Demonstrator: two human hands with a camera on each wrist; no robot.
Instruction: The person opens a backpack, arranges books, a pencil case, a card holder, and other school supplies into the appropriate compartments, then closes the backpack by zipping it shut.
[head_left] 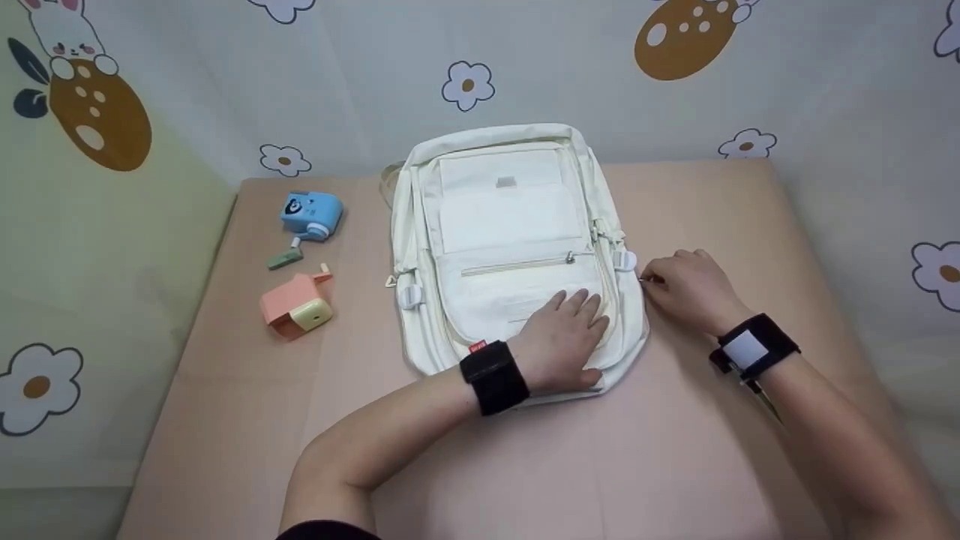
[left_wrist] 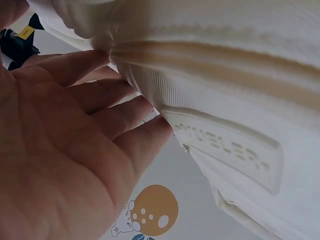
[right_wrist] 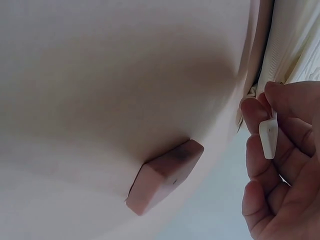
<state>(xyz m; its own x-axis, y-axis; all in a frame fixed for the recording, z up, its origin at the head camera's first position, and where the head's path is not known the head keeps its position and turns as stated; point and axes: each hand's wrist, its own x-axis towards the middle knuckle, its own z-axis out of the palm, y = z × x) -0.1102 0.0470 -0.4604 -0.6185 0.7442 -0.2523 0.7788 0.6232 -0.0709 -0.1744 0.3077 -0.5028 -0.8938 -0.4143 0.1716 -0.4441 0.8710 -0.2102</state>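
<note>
A cream backpack (head_left: 514, 217) lies front side up on the table. My left hand (head_left: 562, 341) rests on its lower front with the fingers extended. In the left wrist view, those fingertips touch the fabric near a raised-letter patch (left_wrist: 225, 150). Beside the bag's right edge, my right hand (head_left: 694, 289) pinches a zipper pull between thumb and forefinger. The pull's pale tab (right_wrist: 269, 138) hangs below the pinch in the right wrist view. The zipper track there is mostly hidden by the fingers.
Left of the bag, a blue toy-like gadget (head_left: 311, 214) with a green-handled crank (head_left: 285, 259) stands behind a pink house-shaped one (head_left: 296, 304). A reddish block-shaped thing (right_wrist: 167, 175) shows in the right wrist view. Patterned cloth (head_left: 375, 90) hangs behind the table (head_left: 300, 427).
</note>
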